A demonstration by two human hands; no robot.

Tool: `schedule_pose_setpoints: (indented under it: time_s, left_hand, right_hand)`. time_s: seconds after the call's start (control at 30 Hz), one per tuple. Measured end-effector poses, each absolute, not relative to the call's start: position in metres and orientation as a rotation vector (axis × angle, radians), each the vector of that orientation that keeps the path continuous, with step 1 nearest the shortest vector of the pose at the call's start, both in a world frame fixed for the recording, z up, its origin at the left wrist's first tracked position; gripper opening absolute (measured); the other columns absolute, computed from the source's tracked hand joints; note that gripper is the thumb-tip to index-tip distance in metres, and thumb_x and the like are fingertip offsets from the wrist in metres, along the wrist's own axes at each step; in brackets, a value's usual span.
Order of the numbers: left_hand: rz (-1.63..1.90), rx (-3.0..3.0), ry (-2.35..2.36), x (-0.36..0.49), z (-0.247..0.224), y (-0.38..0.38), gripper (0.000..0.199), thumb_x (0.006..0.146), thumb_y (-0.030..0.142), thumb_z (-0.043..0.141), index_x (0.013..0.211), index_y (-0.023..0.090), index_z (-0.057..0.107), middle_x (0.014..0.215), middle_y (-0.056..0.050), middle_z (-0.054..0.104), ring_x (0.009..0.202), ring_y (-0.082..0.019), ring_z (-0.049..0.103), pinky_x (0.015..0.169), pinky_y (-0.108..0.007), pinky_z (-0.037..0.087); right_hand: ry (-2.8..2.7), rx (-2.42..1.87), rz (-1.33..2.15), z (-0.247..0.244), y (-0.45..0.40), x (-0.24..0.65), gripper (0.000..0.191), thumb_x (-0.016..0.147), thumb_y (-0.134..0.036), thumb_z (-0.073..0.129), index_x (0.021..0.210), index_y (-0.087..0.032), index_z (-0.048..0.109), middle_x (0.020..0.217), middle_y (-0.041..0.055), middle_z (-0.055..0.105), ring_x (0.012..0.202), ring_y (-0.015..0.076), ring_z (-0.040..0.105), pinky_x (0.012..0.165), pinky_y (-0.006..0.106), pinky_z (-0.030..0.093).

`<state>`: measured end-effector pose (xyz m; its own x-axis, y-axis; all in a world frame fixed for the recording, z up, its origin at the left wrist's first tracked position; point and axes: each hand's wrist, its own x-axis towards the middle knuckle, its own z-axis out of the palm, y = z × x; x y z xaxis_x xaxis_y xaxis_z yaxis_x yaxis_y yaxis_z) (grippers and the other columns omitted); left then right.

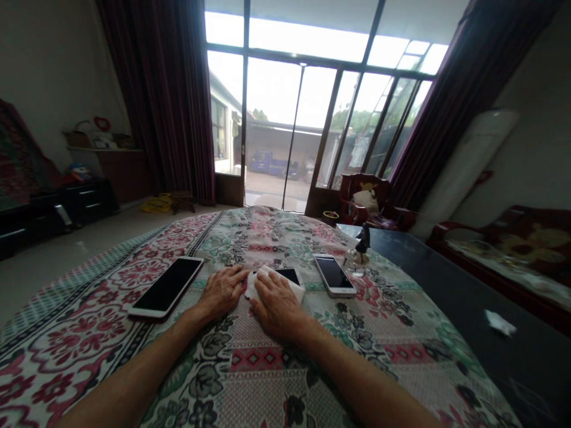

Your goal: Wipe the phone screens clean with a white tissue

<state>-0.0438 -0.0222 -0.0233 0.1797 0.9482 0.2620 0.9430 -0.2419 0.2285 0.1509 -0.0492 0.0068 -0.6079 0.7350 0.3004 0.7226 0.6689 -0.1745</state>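
Note:
My right hand [279, 300] presses a white tissue [253, 289] onto the screen of a white phone [291, 276], its fingers laid over the tissue. Most of that phone is hidden under the hand and tissue; a dark strip of screen shows at its far right. Close beside it, my left hand [224, 290] rests palm down on the patterned cloth [256, 359], fingers stretched toward the phone's left end and holding nothing visible. A larger white-framed phone [168, 288] lies face up to the left. Another face-up phone [334, 274] lies on the right.
A small clear bottle with a dark top [357, 258] stands beyond the right phone. On the dark tabletop [450, 297] at right lies a crumpled white tissue [500, 323]. Carved wooden seats [513, 238], a yellow object [156, 203] and glass doors stand farther off.

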Motion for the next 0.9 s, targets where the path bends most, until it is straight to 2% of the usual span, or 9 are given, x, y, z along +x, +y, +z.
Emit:
schedule_pose_setpoints:
  time_s: [0.23, 0.43, 0.53, 0.7, 0.9]
  left_hand:
    - [0.584, 2.399, 1.905, -0.045, -0.025, -0.021, 0.043, 0.092, 0.023, 0.041, 0.131, 0.028, 0.058, 0.143, -0.004, 0.053, 0.131, -0.024, 0.046, 0.107, -0.042, 0.036]
    - [0.603, 2.389, 1.894, -0.045, -0.025, -0.02, 0.044, 0.091, 0.022, 0.041, 0.13, 0.029, 0.059, 0.144, -0.005, 0.053, 0.131, -0.025, 0.047, 0.107, -0.043, 0.036]
    - [0.582, 2.395, 1.894, -0.045, -0.024, -0.021, 0.044, 0.091, 0.023, 0.041, 0.131, 0.028, 0.058, 0.144, -0.005, 0.052, 0.131, -0.025, 0.047, 0.107, -0.042, 0.036]
    - [0.57, 2.395, 1.912, -0.045, -0.024, -0.021, 0.044, 0.091, 0.022, 0.041, 0.131, 0.029, 0.058, 0.144, -0.004, 0.052, 0.131, -0.024, 0.047, 0.107, -0.041, 0.036]
    - [0.568, 2.399, 1.923, -0.045, -0.025, -0.021, 0.044, 0.091, 0.023, 0.041, 0.132, 0.027, 0.058, 0.144, -0.006, 0.052, 0.131, -0.025, 0.047, 0.107, -0.043, 0.036]
  right_hand:
    - [-2.516, -1.209, 0.041, 0.008, -0.033, 0.158, 0.039, 0.1, -0.034, 0.034, 0.127, -0.017, 0.056, 0.14, 0.0106, 0.052, 0.131, 0.0227, 0.04, 0.109, 0.038, 0.029]
    - [-2.39, -1.517, -0.012, 0.009, -0.011, 0.178, 0.035, 0.1, -0.032, 0.033, 0.116, -0.018, 0.061, 0.133, 0.0115, 0.056, 0.123, 0.0244, 0.046, 0.103, 0.041, 0.033]
    - [-2.361, -1.583, -0.016, 0.007, -0.01, 0.181, 0.037, 0.099, -0.032, 0.034, 0.12, -0.016, 0.06, 0.136, 0.0135, 0.054, 0.125, 0.0261, 0.045, 0.104, 0.042, 0.033]
    - [-2.411, -1.458, -0.01, 0.005, -0.028, 0.167, 0.046, 0.097, -0.038, 0.038, 0.134, -0.013, 0.051, 0.145, 0.0154, 0.046, 0.135, 0.0298, 0.036, 0.11, 0.047, 0.027]
    - [-2.567, -1.13, 0.061, 0.006, -0.056, 0.144, 0.049, 0.097, -0.041, 0.038, 0.136, -0.013, 0.049, 0.147, 0.0137, 0.044, 0.136, 0.0281, 0.036, 0.113, 0.043, 0.027]
